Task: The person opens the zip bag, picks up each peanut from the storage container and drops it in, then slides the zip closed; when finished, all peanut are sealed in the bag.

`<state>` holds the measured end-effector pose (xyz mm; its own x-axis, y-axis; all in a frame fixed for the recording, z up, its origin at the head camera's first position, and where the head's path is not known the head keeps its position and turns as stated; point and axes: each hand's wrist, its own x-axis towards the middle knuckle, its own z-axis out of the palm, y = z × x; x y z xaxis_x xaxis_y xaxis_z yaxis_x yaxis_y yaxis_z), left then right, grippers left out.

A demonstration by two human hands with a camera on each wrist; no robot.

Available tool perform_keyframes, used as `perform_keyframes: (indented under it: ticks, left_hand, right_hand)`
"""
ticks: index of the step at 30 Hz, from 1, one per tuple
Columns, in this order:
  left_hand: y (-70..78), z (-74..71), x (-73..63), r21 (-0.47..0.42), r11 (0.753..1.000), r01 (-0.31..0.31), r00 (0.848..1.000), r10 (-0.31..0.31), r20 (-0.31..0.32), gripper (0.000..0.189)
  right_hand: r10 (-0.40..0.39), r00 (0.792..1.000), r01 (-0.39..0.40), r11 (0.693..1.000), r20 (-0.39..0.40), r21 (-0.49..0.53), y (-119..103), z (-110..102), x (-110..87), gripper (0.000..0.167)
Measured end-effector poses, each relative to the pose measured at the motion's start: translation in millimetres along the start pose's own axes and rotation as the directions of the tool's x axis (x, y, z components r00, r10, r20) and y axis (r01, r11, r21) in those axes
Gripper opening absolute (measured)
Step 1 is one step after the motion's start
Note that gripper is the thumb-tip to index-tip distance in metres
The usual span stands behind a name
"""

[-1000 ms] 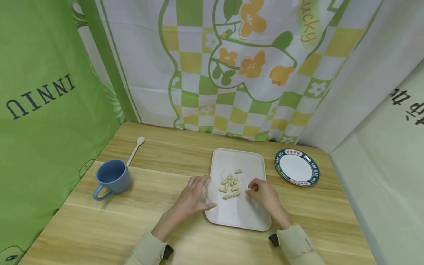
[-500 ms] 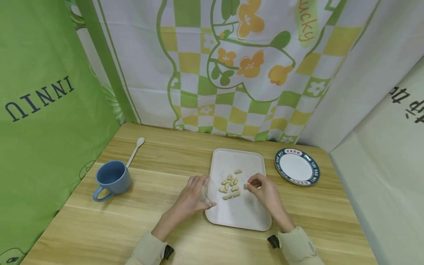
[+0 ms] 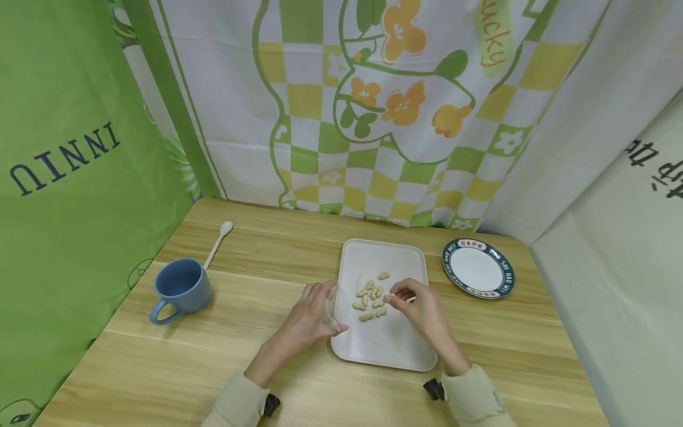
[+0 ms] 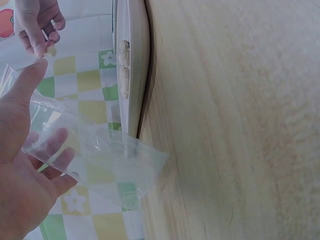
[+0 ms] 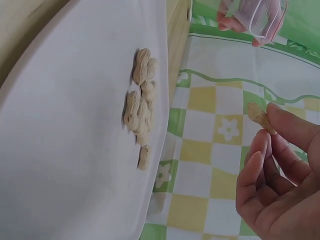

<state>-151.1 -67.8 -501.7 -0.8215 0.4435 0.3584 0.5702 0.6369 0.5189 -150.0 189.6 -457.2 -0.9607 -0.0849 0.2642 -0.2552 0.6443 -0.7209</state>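
Note:
In the head view my left hand [image 3: 309, 311] holds a clear zip bag [image 4: 105, 150] at the left edge of a white tray [image 3: 395, 347]. The left wrist view shows the bag's mouth spread between the thumb and fingers, with its bottom hanging down. Thumb and forefinger of my right hand [image 3: 424, 311] pinch a peanut [image 5: 259, 115] above the tray. Several unshelled peanuts [image 3: 368, 293] lie in a loose cluster on the tray, just left of that hand.
On the left of the wooden table stands a blue mug [image 3: 184, 290], with a white spoon [image 3: 217, 242] behind it. A plate with a dark green rim [image 3: 476, 268] lies right of the tray. Patterned cloth [image 3: 373, 148] hangs along the table's back edge.
My right hand has risen from the tray with a peanut between its fingertips and moved left toward the bag. The left hand and the bag have hardly moved.

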Motion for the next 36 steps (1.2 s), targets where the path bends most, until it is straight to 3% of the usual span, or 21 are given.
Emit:
perform_keyframes:
  ticks: [17,28,36]
  left_hand:
    - [-1.1,1.8,0.7,-0.005,1.000,-0.007,1.000,0.007,0.008,0.091]
    - [-1.7,4.3,0.6,0.012,0.999,-0.034,0.999,0.034,-0.004,0.090]
    - [-0.6,4.5,0.8,-0.005,0.999,-0.038,0.999,0.038,0.015,0.089]
  right_hand:
    - [-0.062,0.998,0.060,0.986,0.011,0.153,-28.6,21.0,-7.6,0.012]
    - [-0.219,0.976,0.215,0.953,-0.006,0.211,-37.0,28.9,-9.9,0.011]
    - [-0.241,0.969,0.230,0.961,0.059,0.152,-39.9,35.9,-10.5,0.012]
